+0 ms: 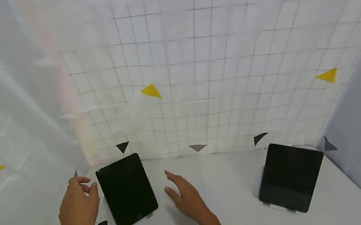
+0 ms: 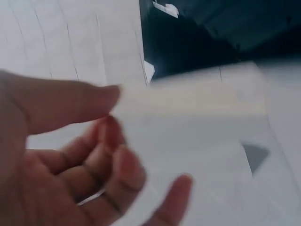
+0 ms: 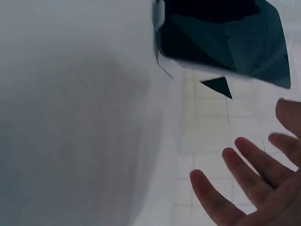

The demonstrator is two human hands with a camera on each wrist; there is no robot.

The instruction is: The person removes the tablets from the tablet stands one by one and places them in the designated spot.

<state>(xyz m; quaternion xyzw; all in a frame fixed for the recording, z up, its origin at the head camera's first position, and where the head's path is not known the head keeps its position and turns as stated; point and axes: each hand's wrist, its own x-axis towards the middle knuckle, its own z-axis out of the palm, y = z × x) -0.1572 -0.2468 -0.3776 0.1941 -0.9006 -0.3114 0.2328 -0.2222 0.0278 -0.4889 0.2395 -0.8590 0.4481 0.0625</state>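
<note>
A black tablet [image 1: 127,192] with a round home button leans on a clear stand at the left of the white table. Just left of it is my left hand [image 1: 79,213], its fingers loosely bent with nothing visible between them. In the left wrist view, the thumb of this hand [image 2: 94,160] lies close to the index finger. My right hand [image 1: 189,201] hovers to the right of the same tablet, apart from it, fingers spread and bare. The right wrist view has this hand [image 3: 254,183] below the dark tablet [image 3: 225,40].
A second black tablet [image 1: 291,177] leans on a clear stand at the right. Behind the table [image 1: 224,197] hangs a white sheet with a grid [image 1: 215,67], marked by yellow and dark triangles. White sheets [image 1: 9,122] close off both sides.
</note>
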